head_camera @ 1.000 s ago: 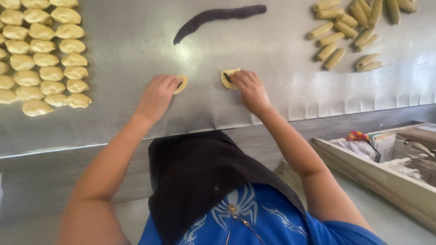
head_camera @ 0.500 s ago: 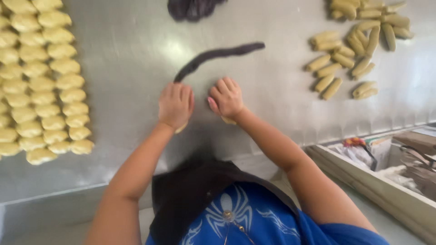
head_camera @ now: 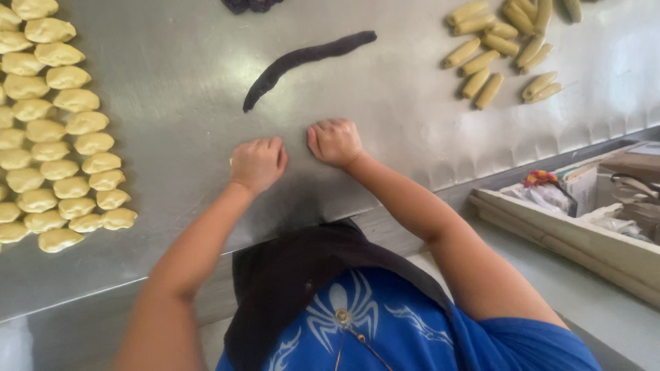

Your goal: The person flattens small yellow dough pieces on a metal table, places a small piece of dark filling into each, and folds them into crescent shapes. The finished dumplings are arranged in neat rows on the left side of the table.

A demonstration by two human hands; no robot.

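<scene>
Both hands worked side by side at the near middle of the steel table [head_camera: 172,275]. The left hand [head_camera: 258,163] lay knuckles-up with its fingers curled under, pressed to the metal; a sliver of pale dough showed at its outer edge, so it appeared to be closed over a small piece, though the piece itself was almost wholly hidden. The right hand [head_camera: 335,141] was likewise curled into a loose fist against the surface, just beside the left but not touching it; whether it covered any dough could not be told. The step in hand was judged to be the shaping of a single yellow piece under the palms. Just beyond the hands lay the dark purple filling rope [head_camera: 306,58], curved and untouched, with a further dark lump [head_camera: 249,5] at the far edge. Finished folded dough pieces [head_camera: 55,137] stood in rows at the left of the table, and a loose group of rolled yellow dough sticks [head_camera: 502,48] lay at the far right, both well apart from the hands. A wooden tray of clutter [head_camera: 570,233] sat beside the table on the right. The next move would probably call for lifting the palms to free the piece, and for a portion from the rope, which lay within easy reach.
</scene>
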